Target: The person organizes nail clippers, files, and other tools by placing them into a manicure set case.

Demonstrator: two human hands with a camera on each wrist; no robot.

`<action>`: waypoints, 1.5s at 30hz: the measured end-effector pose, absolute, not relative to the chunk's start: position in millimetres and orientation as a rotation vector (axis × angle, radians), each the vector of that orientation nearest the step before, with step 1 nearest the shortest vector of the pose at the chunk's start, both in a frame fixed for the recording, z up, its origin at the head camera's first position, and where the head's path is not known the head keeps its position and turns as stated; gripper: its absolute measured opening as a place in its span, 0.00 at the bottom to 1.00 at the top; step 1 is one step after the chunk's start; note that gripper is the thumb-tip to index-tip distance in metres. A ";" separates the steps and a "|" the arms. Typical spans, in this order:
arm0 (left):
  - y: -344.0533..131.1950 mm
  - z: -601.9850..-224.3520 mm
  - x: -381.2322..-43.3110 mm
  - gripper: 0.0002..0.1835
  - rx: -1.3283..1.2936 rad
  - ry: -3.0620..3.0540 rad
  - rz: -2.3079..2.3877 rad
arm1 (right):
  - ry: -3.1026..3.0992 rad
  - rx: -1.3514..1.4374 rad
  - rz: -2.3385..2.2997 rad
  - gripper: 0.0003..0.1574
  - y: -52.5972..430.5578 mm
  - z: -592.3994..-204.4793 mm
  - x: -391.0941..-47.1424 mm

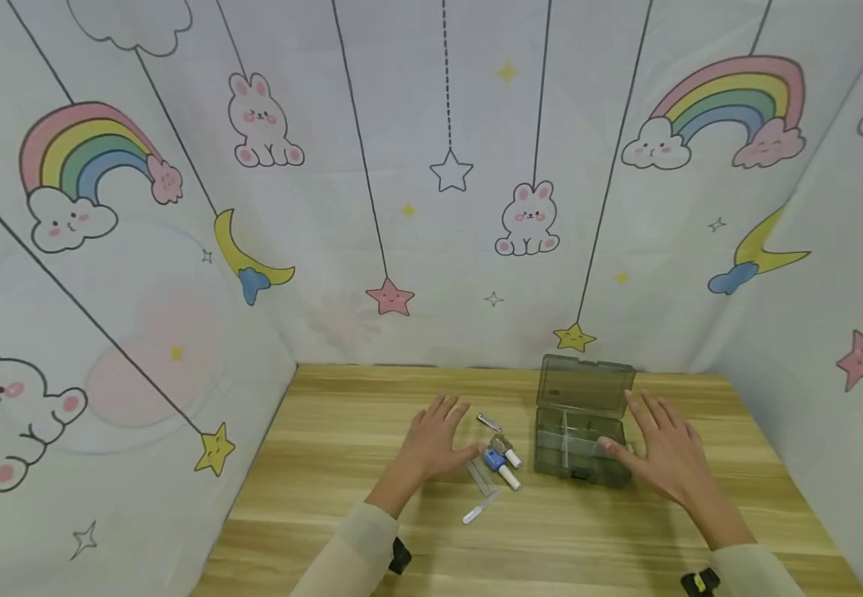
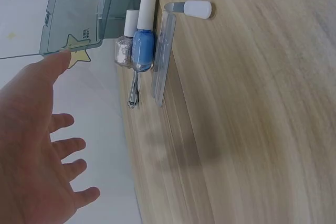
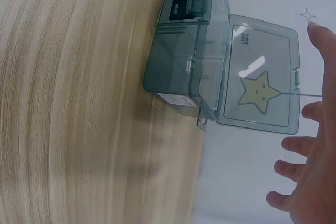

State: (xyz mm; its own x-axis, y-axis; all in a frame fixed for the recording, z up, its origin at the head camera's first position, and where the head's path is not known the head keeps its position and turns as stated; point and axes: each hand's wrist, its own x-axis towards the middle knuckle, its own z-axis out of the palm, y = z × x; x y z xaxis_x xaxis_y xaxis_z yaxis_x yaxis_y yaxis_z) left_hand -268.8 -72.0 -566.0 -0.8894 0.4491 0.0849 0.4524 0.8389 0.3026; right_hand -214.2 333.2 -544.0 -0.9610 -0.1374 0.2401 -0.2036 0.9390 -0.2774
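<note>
Box, grey see-through plastic, on the counter in front of the right hand. Lid swung back, dividers inside. Small stuff lies left of the box, by the left hand: blue bottle, glitter bottle touching or just beside it, metal clipper, clear strip, and a small white-handled tool, exact type unclear.

Both hands hold nothing. Left fingers spread, thumb out toward the bottles; wrist view shows it apart from them. Right fingers spread as well, thumb out, beside the lid and box; no touch visible.

Handling, my guess: box light, stiff, smooth, probably a bit slippery; best held by both side walls, low down. Lid thin, weak spot likely the hinge; take it by its free edge. Latch sits at front, thumb work. Bottles small, hard, likely glass, so breakable and prone to roll; pinch the body or the long white cap. Clipper hard, sturdy, slim; pinch across its sides. Strip flat, smooth, looks stiff, awkward to lift; take it by the long edges. White-handled tool very light; pinch the thick handle.
</note>
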 end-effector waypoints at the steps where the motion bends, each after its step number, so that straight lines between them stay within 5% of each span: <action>1: -72.0 -566.1 -269.4 0.45 -0.741 -3.003 -0.511 | -2.875 0.256 0.448 0.63 333.7 -543.8 -214.2; 13: -73.0 -573.2 -270.9 0.44 -0.809 -3.020 -0.703 | -2.899 0.266 0.571 0.61 345.5 -553.0 -211.7; 29: -67.2 -603.2 -279.2 0.24 -1.052 -3.010 -0.540 | -2.838 0.080 1.364 0.50 356.5 -588.3 -205.5; 45: -61.2 -613.6 -283.1 0.11 -1.045 -3.052 -0.583 | -2.711 -0.034 1.546 0.36 346.9 -619.4 -212.3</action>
State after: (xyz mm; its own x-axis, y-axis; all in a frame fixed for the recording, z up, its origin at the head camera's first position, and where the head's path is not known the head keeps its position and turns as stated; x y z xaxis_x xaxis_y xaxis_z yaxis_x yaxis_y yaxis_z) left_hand -283.1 -61.2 -613.6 -0.7884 0.6150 -0.0144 0.5665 0.7349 0.3728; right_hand -212.3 346.9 -619.4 -0.9996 0.0289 0.0069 0.0088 0.5093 -0.8605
